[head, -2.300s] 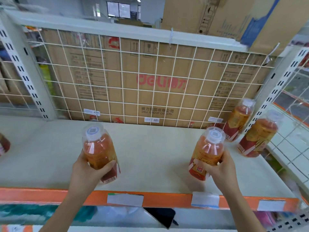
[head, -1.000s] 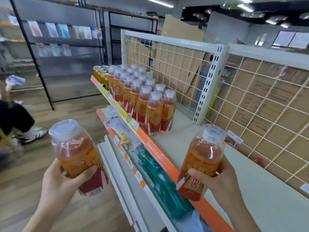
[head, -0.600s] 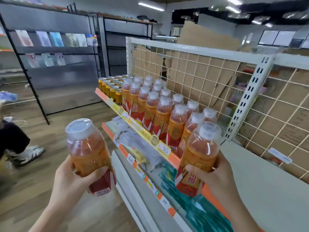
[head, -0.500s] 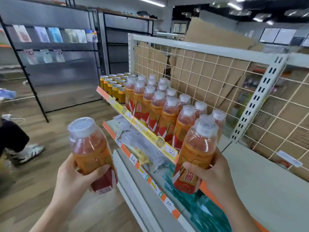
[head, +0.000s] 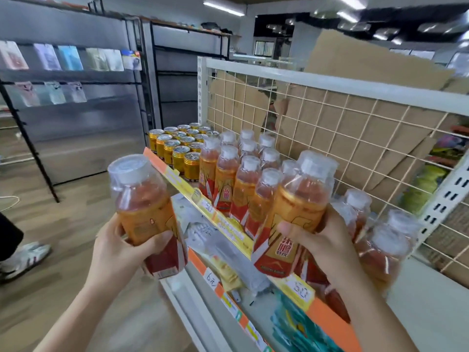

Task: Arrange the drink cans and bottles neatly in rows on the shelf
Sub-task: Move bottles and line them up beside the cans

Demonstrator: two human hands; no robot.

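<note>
**stockroom_dan:** ok so both hands are full here. left grip (head: 119, 247) has fingers and thumb curled round one orange drink bottle (head: 144, 207), held out over the aisle floor (head: 76, 204), clear of the shelf (head: 431, 301). right grip (head: 322, 240) is wrapped round a second bottle (head: 297, 212), tilted a bit, right at the front edge ahead of the bottle rows (head: 238, 179). what's the catch?

**aisle_nine:** my guess is the right one goes in first, at the near end of the rows. trouble is its base looks about level with the yellow price strip (head: 223, 222), so if it goes in low it clips the lip and tips. the standing ones are packed close too, with a few just beside the knuckles. bump one and you could get dominoes back toward the cans (head: 177, 151).

**stockroom_dan:** and the left one?

**aisle_nine:** one-handed over bare floor while the eyes are on the other side. smooth sides, so if that hold slackens it drops. the right side is blurry, so I can't tell how much gap there is.
</note>
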